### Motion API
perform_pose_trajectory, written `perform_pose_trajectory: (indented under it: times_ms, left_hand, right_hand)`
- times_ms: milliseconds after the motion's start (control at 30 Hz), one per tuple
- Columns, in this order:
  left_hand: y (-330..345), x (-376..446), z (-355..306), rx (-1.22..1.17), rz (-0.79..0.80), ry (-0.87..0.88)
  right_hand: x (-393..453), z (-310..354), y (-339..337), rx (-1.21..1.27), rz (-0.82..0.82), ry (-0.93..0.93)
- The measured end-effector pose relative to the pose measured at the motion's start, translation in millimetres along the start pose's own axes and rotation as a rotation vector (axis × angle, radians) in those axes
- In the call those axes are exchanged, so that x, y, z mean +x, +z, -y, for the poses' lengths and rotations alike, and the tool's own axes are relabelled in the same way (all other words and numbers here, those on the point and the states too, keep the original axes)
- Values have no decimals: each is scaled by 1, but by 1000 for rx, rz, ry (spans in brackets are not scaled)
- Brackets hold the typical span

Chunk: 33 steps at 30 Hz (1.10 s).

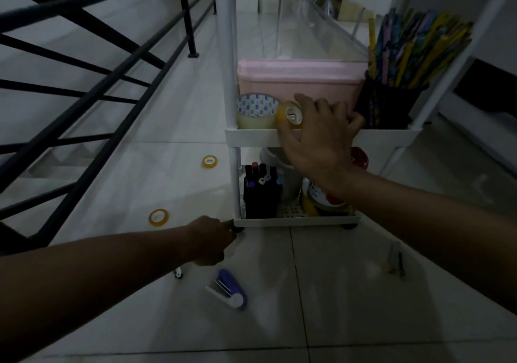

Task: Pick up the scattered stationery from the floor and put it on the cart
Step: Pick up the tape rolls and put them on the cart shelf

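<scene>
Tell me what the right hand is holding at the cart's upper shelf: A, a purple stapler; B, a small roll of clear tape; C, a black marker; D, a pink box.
B: the right hand pinches a small tape roll over the cart's upper shelf, beside the big tape roll; the purple stapler lies on the floor.

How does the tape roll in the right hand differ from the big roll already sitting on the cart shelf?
The small tape roll is narrow and yellowish; the big tape roll is much wider and paler, with a printed white core. The small one is pinched by the right hand over the cart shelf's edge; the big one rests on the shelf by the post, untouched. They sit side by side. Both are clear tape with the open core facing the camera.
</scene>
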State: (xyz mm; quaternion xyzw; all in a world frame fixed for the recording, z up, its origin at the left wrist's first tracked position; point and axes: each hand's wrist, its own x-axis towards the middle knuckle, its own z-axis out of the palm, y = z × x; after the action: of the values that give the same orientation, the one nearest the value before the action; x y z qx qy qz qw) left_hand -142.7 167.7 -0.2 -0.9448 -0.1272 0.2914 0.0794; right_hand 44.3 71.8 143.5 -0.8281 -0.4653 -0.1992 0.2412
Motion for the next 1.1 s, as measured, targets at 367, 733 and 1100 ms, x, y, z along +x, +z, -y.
perform_pose_trajectory:
  times_ms: [367,733,1100]
  left_hand:
    - [13,-8,16,-93,43,-88]
    - [67,-15,70,-175,16,-331]
    - [95,12,105,-496,112,-665]
  right_hand:
    - [-71,30,30,286,57,-781]
    - [-132,42,145,89,893,-861]
    - [-144,61,186,204,1028,-608]
